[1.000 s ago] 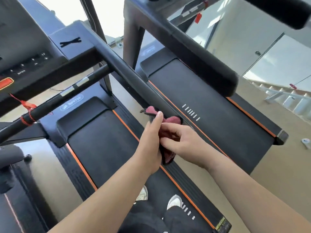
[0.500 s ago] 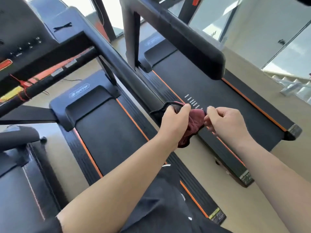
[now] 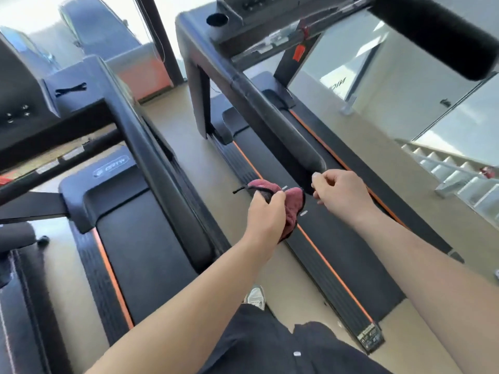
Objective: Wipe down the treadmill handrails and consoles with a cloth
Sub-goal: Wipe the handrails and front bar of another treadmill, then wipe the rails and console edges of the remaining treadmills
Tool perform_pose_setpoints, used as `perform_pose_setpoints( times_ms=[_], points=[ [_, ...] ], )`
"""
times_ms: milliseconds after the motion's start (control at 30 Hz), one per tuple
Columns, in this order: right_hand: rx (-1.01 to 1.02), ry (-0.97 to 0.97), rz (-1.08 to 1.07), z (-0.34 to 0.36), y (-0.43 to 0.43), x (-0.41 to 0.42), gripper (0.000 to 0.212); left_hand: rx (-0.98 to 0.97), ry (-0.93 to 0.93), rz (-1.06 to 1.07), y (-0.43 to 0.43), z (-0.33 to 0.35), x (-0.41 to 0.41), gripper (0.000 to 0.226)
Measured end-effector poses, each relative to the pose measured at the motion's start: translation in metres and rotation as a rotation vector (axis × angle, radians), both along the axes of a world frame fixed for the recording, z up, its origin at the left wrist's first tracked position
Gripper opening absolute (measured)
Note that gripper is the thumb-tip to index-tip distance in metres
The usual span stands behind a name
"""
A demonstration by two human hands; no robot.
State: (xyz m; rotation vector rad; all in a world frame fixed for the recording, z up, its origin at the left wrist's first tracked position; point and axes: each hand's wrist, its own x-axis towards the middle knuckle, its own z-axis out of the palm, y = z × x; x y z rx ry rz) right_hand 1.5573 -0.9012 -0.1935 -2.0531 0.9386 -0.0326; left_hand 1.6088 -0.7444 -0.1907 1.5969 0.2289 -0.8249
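Observation:
A dark red cloth [image 3: 293, 205] with a black edge is bunched in my left hand [image 3: 266, 215], held in the air between two black treadmills. My right hand [image 3: 339, 194] is just right of the cloth, fingers curled, apart from it and holding nothing I can see. It hovers at the near end of the right treadmill's padded handrail [image 3: 272, 122]. The left treadmill's handrail [image 3: 162, 168] runs down to the left of my left arm. The right treadmill's console [image 3: 259, 12] is at the top, the left console [image 3: 19, 85] at the far left.
Both belts have orange side stripes [image 3: 328, 261]. Beige floor lies between the machines, where my white shoe [image 3: 255, 296] stands. Another padded rail [image 3: 437, 33] crosses the top right. A stair railing [image 3: 445, 168] is at the right; windows at the back.
My view has swung right, from the left treadmill's handrail to the right one's. Both hands moved with the cloth toward the right rail's end. My right hand has let go of the cloth.

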Motion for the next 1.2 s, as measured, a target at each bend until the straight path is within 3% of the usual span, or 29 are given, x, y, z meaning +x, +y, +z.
perform_pose_setpoints(
  times_ms=[133,233,333,467,567,700,833,967,1200],
  points=[
    [-0.013,-0.035,0.063,0.011,-0.034,0.034,0.038,-0.013,-0.007,0.059,-0.033,0.003,0.032,0.014],
    [-0.076,-0.051,0.134,0.013,-0.067,0.057,0.026,0.014,-0.17,0.085,-0.06,0.004,0.06,0.018],
    [-0.064,-0.06,0.19,0.011,-0.112,0.087,0.02,0.222,-0.423,0.016,-0.102,-0.003,0.075,0.028],
    [-0.037,-0.059,0.367,0.0,-0.162,0.122,0.018,0.499,-0.543,-0.182,-0.166,-0.04,0.054,0.043],
    [0.006,-0.035,0.518,-0.007,-0.21,0.139,0.016,0.627,-0.555,0.084,-0.197,-0.055,0.053,0.028],
    [0.093,-0.025,0.641,-0.002,-0.254,0.159,0.019,0.626,-0.459,0.449,-0.224,-0.015,0.081,0.022],
    [0.177,-0.054,0.705,0.01,-0.27,0.197,0.021,0.543,-0.547,0.524,-0.259,0.022,0.121,0.023],
    [0.199,-0.106,0.773,0.02,-0.289,0.251,0.019,0.453,-0.503,0.604,-0.288,0.025,0.174,0.033],
    [0.01,-0.19,0.873,0.02,-0.322,0.397,0.012,0.358,-0.469,0.779,-0.313,0.013,0.31,0.039]
  ],
)
